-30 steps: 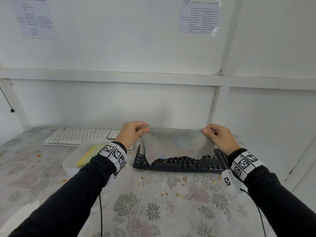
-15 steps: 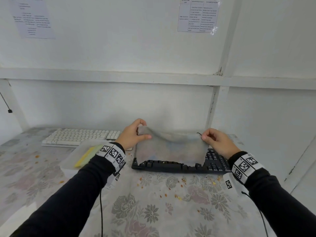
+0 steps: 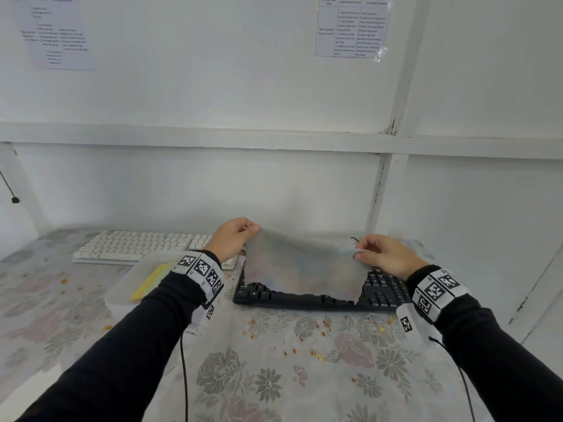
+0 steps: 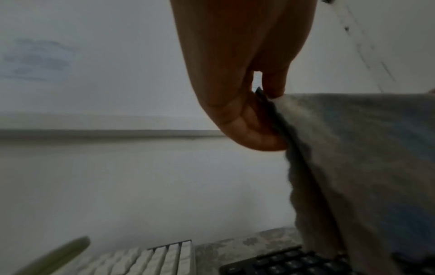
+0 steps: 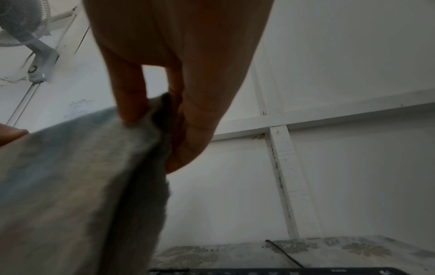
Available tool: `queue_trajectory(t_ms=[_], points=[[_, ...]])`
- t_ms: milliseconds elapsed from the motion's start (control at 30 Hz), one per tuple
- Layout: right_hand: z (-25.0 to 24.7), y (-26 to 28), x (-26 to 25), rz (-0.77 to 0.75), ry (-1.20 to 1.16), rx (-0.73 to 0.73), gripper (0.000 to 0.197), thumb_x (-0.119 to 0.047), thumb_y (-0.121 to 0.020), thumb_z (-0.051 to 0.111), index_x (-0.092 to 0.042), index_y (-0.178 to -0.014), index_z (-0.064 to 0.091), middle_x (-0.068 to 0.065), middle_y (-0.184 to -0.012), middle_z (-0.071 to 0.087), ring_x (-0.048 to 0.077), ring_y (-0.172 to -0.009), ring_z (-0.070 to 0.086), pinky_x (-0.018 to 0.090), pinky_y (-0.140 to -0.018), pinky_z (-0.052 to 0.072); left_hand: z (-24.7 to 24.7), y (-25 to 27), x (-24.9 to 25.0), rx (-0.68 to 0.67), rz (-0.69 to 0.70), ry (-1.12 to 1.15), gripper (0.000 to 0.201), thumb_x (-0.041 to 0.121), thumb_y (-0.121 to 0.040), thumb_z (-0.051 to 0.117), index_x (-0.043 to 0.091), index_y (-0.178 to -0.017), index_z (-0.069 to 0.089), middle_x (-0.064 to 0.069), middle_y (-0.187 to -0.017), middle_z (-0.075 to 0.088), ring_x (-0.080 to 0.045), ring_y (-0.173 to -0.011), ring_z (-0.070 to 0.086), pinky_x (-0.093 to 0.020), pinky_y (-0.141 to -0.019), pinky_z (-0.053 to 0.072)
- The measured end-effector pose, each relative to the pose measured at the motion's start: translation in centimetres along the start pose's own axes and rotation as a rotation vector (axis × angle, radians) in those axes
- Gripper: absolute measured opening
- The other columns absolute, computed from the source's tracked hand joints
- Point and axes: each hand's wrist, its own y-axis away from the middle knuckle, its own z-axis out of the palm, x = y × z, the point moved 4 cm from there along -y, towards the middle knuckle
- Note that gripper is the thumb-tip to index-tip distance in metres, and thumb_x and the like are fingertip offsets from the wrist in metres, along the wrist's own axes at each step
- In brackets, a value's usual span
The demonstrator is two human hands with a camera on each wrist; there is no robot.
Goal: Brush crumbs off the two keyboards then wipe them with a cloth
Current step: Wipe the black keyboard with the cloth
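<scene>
Above the black keyboard (image 3: 380, 292), 2 hands, left (image 3: 230, 239) and right (image 3: 385, 254), pinch the cloth's (image 3: 304, 266) top corners

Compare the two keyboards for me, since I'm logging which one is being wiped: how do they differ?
The white keyboard has pale keys; the black keyboard has dark ones. The white keyboard lies farther back and to the left, the black keyboard nearer, on the right. The white keyboard is mostly uncovered; the cloth hangs in front of much of the black keyboard. Both lie flat on the floral tablecloth.
</scene>
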Motion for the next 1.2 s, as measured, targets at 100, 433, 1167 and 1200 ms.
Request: queue_trajectory(t_ms=[100, 433, 1167, 1200], points=[[0.1, -0.3, -0.3, 0.041, 0.056, 0.138, 0.004, -0.009, -0.089, 0.056, -0.013, -0.088, 0.054, -0.002, -0.070, 0.052, 0.010, -0.062, 0.047, 0.020, -0.054, 0.037, 0.8, -0.3, -0.1, 0.004, -0.027, -0.166, 0.019, 0.034, -0.094, 0.050, 0.016, -0.091, 0.056, -0.005, -0.084, 0.060, -0.020, -0.072, 0.060, -0.025, -0.052, 0.049], [4.8, -0.5, -5.6, -0.047, -0.153, 0.112, 0.008, -0.007, -0.089, 0.053, -0.015, -0.086, 0.053, 0.001, -0.055, 0.053, 0.008, -0.036, 0.053, 0.020, -0.038, 0.046, 5.9, 0.3, 4.0, -0.018, -0.025, -0.102, 0.017, 0.031, -0.092, 0.055, 0.014, -0.090, 0.058, 0.000, -0.068, 0.055, -0.022, -0.064, 0.055, -0.025, -0.055, 0.046], [4.8, -1.0, -5.1, -0.240, 0.180, 0.078, 0.017, -0.033, -0.085, 0.064, -0.022, -0.074, 0.058, 0.004, -0.098, 0.052, 0.009, -0.085, 0.048, 0.022, -0.084, 0.041, 6.8, 2.8, 6.1, -0.335, 0.141, -0.086, 0.029, 0.024, -0.082, 0.070, 0.021, -0.107, 0.058, 0.013, -0.091, 0.061, -0.004, -0.087, 0.057, -0.008, -0.072, 0.043], [4.7, -1.1, -5.0, -0.217, 0.167, 0.047, 0.017, -0.036, -0.086, 0.062, -0.019, -0.081, 0.062, 0.005, -0.102, 0.051, 0.008, -0.088, 0.048, 0.019, -0.084, 0.038, 6.8, 2.6, 5.8, -0.310, 0.151, -0.086, 0.026, 0.019, -0.082, 0.070, 0.020, -0.105, 0.058, 0.008, -0.092, 0.062, -0.008, -0.089, 0.057, -0.014, -0.077, 0.045]])
